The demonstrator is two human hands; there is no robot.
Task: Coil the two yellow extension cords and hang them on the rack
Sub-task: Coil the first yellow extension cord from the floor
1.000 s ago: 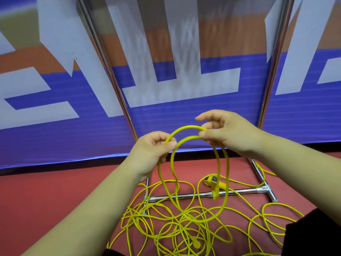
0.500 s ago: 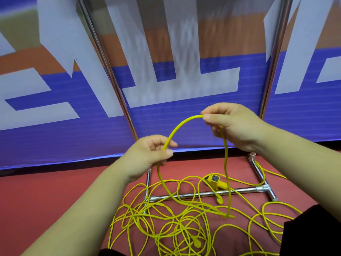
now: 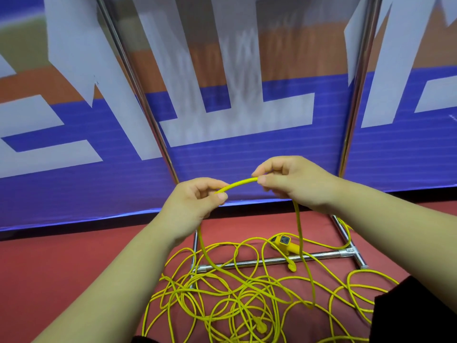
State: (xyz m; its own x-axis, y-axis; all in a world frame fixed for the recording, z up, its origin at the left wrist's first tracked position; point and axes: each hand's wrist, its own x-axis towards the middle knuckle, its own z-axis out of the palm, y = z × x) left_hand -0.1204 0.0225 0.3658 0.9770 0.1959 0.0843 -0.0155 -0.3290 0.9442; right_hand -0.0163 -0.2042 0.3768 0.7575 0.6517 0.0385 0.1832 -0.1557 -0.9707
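Head view: left hand (image 3: 195, 201) and right hand (image 3: 291, 184) are each pinching one cord (image 3: 237, 183), which is trailing into the tangle (image 3: 247, 284) lying on the floor (image 3: 74, 268) around the rack (image 3: 272, 261) base. Coiling looks barely begun; nothing is hanging.

Open passage between left upright (image 3: 139, 95) and right upright (image 3: 355, 95), closed at the rear by banner (image 3: 247, 164). Bare floor (image 3: 61, 268) at left. Low down, tangled yellow cords (image 3: 247, 284) draped over base bar (image 3: 326, 254), socket block (image 3: 284, 242) just beside it.

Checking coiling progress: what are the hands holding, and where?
Left hand and right hand each pinch one yellow cord mid-length; both sides hang down.
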